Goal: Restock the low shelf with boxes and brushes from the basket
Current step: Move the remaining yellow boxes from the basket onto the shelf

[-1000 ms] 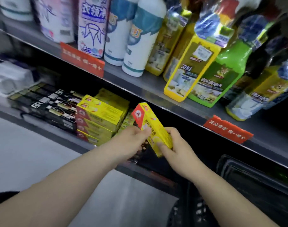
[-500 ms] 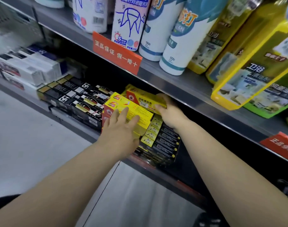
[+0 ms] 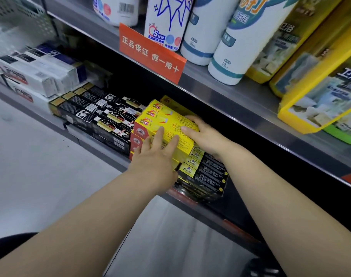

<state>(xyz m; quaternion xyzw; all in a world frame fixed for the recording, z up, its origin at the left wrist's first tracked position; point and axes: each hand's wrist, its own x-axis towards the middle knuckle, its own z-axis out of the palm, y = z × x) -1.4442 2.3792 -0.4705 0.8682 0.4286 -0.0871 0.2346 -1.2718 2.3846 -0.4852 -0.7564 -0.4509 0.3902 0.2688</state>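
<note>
A yellow box (image 3: 170,124) lies on top of a stack of matching yellow boxes (image 3: 138,140) on the low shelf (image 3: 102,150). My left hand (image 3: 156,156) rests flat on the box's near side, its fingers straight and spread. My right hand (image 3: 204,136) holds the box's right end, with the thumb on top and the fingers round the far edge. More yellow boxes sit behind, deeper in the shelf. No brush is in view.
Black boxes (image 3: 102,116) lie left of the yellow stack, black-and-yellow ones (image 3: 206,172) right of it, and white boxes (image 3: 40,76) further left. The upper shelf (image 3: 230,92) hangs close above, with an orange tag (image 3: 150,54) and tall bottles (image 3: 200,37). Grey floor (image 3: 40,176) lies below.
The yellow box went from held in the air by both hands to lying on the yellow stack. My left hand let go and now rests flat on it. The view moved closer.
</note>
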